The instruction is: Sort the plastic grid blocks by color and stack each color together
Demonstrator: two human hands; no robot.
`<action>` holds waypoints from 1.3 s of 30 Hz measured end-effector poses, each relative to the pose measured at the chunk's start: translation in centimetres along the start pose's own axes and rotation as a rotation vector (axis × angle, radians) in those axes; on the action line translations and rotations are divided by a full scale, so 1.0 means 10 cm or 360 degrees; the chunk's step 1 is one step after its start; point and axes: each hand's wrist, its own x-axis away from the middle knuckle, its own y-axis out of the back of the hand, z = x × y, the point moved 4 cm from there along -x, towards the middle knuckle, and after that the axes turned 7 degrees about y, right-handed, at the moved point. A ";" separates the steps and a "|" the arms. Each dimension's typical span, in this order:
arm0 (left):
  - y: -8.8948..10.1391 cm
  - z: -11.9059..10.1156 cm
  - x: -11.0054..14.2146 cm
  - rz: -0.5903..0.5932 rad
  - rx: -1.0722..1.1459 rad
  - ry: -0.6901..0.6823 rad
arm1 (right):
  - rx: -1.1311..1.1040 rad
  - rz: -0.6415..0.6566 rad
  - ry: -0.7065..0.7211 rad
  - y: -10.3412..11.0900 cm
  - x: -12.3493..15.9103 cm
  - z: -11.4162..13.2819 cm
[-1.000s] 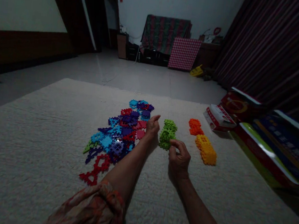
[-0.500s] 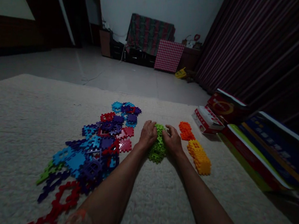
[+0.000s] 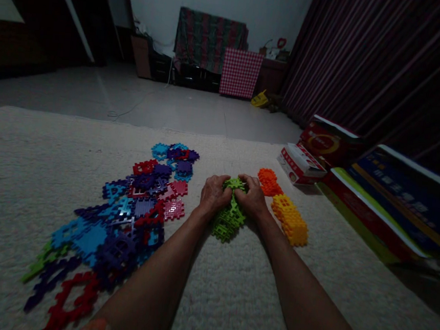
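A stack of green notched plastic building pieces (image 3: 229,220) lies on the pale mat in front of me. My left hand (image 3: 214,194) is closed against the left side of its far part, thumb and fingers bent around the edge. On the opposite side my right hand (image 3: 252,196) grips the same far part, its thumb pressed in from the right. Just right of my right hand lie a small pile of orange pieces (image 3: 268,182) and a stack of yellow pieces (image 3: 290,220). Parts of the green stack are covered by my fingers.
A wide heap of blue, purple, red and pink pieces (image 3: 145,207) spreads over the mat (image 3: 216,298) at left. On the right stand a white-and-red box (image 3: 300,164), a dark red box (image 3: 328,141) and a large blue box (image 3: 405,202). Beyond is a tiled floor (image 3: 194,111).
Both hands have closed in on the far part of the green stack, with the thumbs now nearer each other. The camera view has shifted slightly, moving the surroundings leftward.
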 end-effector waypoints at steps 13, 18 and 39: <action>0.02 -0.01 -0.01 0.0048 0.0011 0.0030 | -0.0051 0.0198 0.0131 0.03 -0.03 0.00; 0.00 -0.01 0.00 0.0042 -0.0024 -0.0014 | -0.0029 0.0176 0.0137 0.04 -0.02 -0.01; 0.00 0.00 0.00 0.0080 0.0056 -0.0006 | 0.0183 0.0202 0.0290 0.16 -0.01 0.11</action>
